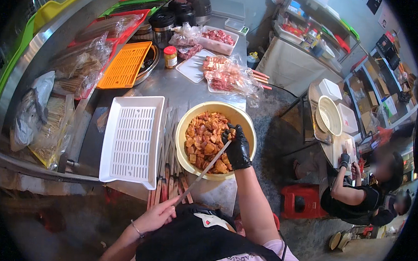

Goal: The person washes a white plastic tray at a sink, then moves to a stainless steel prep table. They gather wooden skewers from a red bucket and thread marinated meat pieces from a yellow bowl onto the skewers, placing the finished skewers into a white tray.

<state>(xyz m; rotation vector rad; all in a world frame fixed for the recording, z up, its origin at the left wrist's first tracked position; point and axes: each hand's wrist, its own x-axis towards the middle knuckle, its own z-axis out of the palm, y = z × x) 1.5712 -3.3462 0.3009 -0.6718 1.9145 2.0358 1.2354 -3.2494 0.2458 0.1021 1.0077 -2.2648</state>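
A flat metal skewer [207, 168] slants up from my bare left hand [160, 214], which is closed around its lower end near my apron. Its upper tip reaches over a cream plastic bowl [180, 153] of marinated meat chunks [206, 141]. At that tip my right hand [238, 146], in a black glove, holds a piece of meat [232, 133] between its fingers. More flat skewers with wooden handles [170, 185] lie between the bowl and a white slotted plastic tray [132, 140]. Whether the tip has pierced the held piece I cannot tell.
Behind the bowl lie bagged meat skewers [229, 75], a red-lidded jar [170, 57] and a white tub of raw meat [218, 40]. An orange slotted tray [125, 66] rests at the left beside shelved bagged sticks [53, 122]. At right, a person [354, 195] works by a red stool [301, 202].
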